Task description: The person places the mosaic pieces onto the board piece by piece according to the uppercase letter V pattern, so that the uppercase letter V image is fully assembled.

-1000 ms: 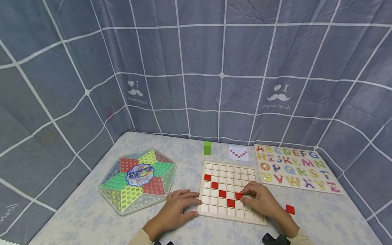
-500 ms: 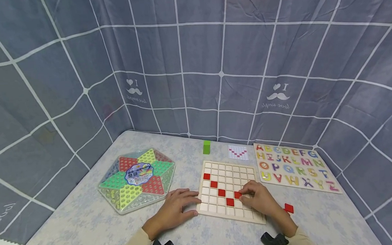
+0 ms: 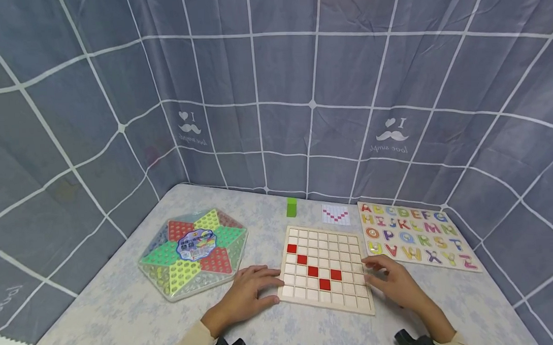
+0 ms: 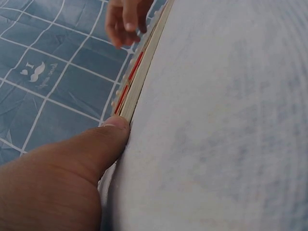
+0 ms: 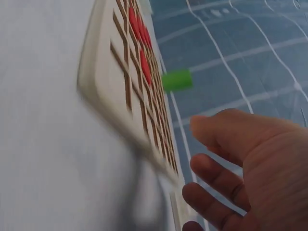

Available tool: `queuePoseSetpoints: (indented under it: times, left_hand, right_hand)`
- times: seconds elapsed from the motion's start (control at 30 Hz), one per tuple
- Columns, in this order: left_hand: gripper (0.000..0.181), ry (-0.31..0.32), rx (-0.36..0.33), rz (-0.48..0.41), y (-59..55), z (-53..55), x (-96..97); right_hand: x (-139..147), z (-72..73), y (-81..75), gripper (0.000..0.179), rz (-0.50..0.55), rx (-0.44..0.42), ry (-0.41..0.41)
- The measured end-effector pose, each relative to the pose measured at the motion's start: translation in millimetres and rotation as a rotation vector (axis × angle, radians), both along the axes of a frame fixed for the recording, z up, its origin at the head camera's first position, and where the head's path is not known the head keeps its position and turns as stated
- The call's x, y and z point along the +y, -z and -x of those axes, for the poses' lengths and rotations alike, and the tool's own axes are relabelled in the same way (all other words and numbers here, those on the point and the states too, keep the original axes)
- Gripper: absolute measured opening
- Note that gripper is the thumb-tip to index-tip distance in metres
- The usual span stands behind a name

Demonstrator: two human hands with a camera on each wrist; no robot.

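Note:
A pale wooden grid board [image 3: 308,295] lies on the table, and several red square tiles [image 3: 324,284] form a bent line in its cells. The fingertips and thumb of my left hand [image 3: 250,291] rest against the board's left edge; in the left wrist view the thumb [image 4: 103,139] presses at that edge. My right hand [image 3: 396,285] is at the board's right edge with its fingers loosely bent. In the right wrist view its thumb [image 5: 216,127] and fingers stand apart with nothing between them. The loose red tile seen earlier on the table is now hidden behind this hand.
Behind the board are a green block [image 3: 291,207] and a small pattern card [image 3: 336,214]. An alphabet puzzle board [image 3: 416,237] lies at the back right. To the left sits a six-sided star-pattern game box [image 3: 194,255]. A checked blue curtain [image 3: 282,81] surrounds the table.
My right hand has let go of the rightmost red tile, which stays in its cell, and has moved right to the board's edge. The left hand has stayed in place.

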State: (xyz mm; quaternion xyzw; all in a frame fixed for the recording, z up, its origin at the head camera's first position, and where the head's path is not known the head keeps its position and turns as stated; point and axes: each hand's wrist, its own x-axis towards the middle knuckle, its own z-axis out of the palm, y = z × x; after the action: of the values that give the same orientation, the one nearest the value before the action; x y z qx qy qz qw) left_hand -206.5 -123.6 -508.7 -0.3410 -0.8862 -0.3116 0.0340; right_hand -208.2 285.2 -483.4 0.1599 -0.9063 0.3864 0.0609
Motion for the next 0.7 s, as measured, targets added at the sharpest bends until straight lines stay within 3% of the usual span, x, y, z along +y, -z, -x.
queuePoseSetpoints:
  times: [0.2, 0.3, 0.43, 0.7]
  left_hand:
    - [0.034, 0.003, 0.000, 0.008, -0.2, 0.0, -0.7]
    - [0.033, -0.001, 0.002, 0.007, -1.4, -1.0, -1.8]
    - [0.033, -0.007, 0.006, -0.005, -2.2, -0.6, -3.0]
    - [0.033, 0.002, 0.001, -0.004, 1.6, 1.3, -1.0]
  right_hand:
    - [57, -30.9, 4.4, 0.038, -0.147, -0.013, 0.187]
    - [75, -43.4, 11.3, 0.043, -0.190, -0.048, 0.236]
    - [81, -46.8, 19.5, 0.045, -0.212, -0.022, 0.236]
    - [76, -50.0, 27.4, 0.024, -0.229, 0.097, 0.304]
